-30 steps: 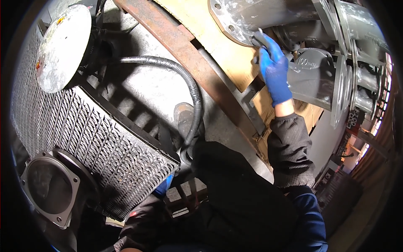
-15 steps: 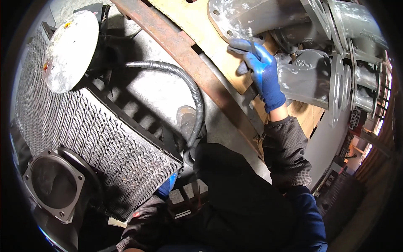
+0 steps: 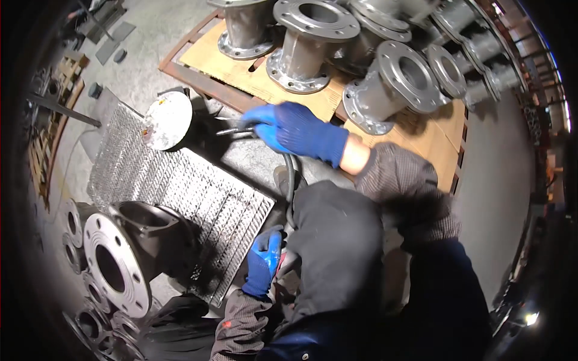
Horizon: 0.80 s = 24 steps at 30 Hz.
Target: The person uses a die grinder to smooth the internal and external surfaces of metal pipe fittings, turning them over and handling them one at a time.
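Presently, the head view shows the right grip (image 3: 295, 129) pinching a blurred rod (image 3: 229, 131) right of the ridged surface (image 3: 150, 180); I cannot tell whether the left grip (image 3: 264, 253), near its lower right, holds anything. A flanged fitting (image 3: 159, 246) rests at the surface's lower left; work seems under way, how much finished unclear.

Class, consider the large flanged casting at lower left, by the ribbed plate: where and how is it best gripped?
Probably by the upper rim of its round flange, coming from above: the flange stands on edge, juts beyond the casting's body, and its top looks unobstructed.
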Tool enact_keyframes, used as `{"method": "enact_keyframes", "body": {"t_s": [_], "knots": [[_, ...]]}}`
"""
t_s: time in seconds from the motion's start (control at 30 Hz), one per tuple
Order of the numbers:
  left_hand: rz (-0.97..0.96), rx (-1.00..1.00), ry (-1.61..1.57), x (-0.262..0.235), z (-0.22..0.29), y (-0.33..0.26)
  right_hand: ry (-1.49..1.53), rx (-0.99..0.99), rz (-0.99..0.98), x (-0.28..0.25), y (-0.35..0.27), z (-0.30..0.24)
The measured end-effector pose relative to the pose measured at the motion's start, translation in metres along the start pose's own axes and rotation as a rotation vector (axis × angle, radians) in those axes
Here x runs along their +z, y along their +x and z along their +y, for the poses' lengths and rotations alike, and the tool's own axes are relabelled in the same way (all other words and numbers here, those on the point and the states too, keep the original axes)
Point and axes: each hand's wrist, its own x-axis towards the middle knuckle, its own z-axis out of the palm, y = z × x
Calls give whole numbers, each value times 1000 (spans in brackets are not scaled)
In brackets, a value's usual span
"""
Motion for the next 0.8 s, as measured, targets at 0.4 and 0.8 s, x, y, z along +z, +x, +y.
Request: {"method": "enact_keyframes", "body": {"t_s": [0.4, 0.8], "knots": [[989, 763, 287, -229, 158, -143, 208, -113, 57, 80, 61, -166], [496, 489, -330, -313, 79, -100, 747, 179, -233, 207, 60, -179]]}}
